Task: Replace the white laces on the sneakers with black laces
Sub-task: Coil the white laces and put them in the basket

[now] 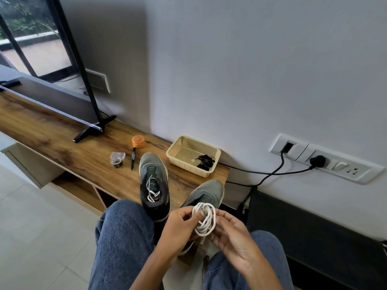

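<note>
Both hands work at knee level over blue denim jeans [123, 237]. Left hand [178, 229] and right hand [232, 233] together hold a coiled white round shoelace [204, 219]: left thumb pressed on the front of the coil, left fingers curled behind it, right fingers curled loosely against its right side. Just beyond the hands, partly hidden by them, a grey mesh sneaker [206, 194] with no lace visible. Left of it, beyond the left hand, a second grey mesh sneaker [154, 183] with a white lace [151, 190] loose in its upper eyelets. Both sit on a wooden shelf [62, 139]. Farther beyond the right hand, a cream plastic lattice basket [193, 154] contains bundled black laces [205, 162]. Beyond the left hand: black marker pen [133, 158], roll of clear tape [116, 161], orange round tub [138, 141].
</note>
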`<act>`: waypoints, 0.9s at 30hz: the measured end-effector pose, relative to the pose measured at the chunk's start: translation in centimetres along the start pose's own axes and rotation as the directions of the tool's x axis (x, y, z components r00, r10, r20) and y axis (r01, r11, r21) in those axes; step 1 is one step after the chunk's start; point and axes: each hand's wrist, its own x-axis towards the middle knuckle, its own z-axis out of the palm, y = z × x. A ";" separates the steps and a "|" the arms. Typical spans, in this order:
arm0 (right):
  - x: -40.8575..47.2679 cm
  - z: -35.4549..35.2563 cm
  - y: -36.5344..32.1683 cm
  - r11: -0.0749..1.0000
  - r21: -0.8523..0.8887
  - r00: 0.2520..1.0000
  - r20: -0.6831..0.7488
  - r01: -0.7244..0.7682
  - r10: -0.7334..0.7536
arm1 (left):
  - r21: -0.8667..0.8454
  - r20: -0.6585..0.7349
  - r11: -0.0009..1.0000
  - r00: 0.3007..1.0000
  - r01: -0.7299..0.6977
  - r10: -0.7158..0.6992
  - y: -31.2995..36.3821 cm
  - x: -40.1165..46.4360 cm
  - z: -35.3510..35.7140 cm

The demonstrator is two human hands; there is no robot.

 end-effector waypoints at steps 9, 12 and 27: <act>0.2 -0.3 0.1 0.998 -0.014 0.993 -0.101 -0.066 0.064 | -0.046 0.010 0.999 1.000 0.010 -0.010 -0.1 -0.1 -0.5; 0.3 -0.5 -0.3 0.998 -0.033 0.984 -0.175 -0.047 0.041 | 0.029 0.003 0.999 1.000 -0.025 0.025 -0.5 0.1 -0.5; -1.4 1.2 -0.6 0.967 -0.251 0.991 -0.116 0.038 -0.069 | 0.550 -0.211 0.828 0.940 -0.113 0.268 -2.1 0.7 -0.3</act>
